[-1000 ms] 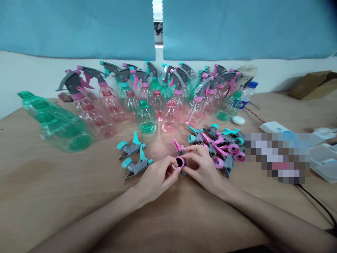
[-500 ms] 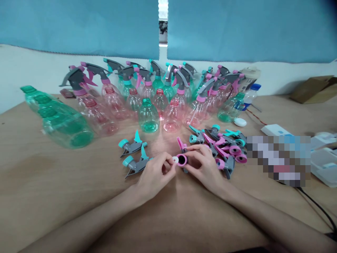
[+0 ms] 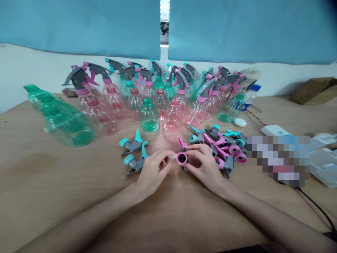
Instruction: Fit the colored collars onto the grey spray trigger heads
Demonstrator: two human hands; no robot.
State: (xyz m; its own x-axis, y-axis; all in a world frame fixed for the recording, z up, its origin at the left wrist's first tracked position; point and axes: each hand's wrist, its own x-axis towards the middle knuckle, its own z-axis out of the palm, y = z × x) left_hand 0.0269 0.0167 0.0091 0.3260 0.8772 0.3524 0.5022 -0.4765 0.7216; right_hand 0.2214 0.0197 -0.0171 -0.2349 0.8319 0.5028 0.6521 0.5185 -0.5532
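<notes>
Two hands meet over a pink-and-grey spray head (image 3: 182, 158)

The left hand (image 3: 152, 168) is clamped, thumb against fingertips, on a thin white piece (image 3: 172, 156) seen almost edge-on just left of the spray head's pink collar – whether the two touch I cannot tell. The right hand (image 3: 206, 167) has its thumb and fingers closed on the spray head from the right, so that the spray head sits between the hands above the wooden table (image 3: 39, 196). Its open, dark-centred collar faces the wearer, and its pink trigger points away.

Near the spray head on its left lie two turquoise-and-grey spray heads (image 3: 135, 163), the closer one partly behind the left hand. On its right is a heap of loose spray heads (image 3: 217, 140) in pink, turquoise and grey.

Beyond the spray head stand an uncapped green bottle (image 3: 149, 116) and an uncapped pink bottle (image 3: 172, 119); farther beyond it, rows of bottles fitted with spray heads (image 3: 181, 84) – well to its left, a group of open green bottles (image 3: 70, 130). Beyond it to the right are a small white oval object (image 3: 240, 122) and a blue-capped bottle (image 3: 251, 95)
</notes>
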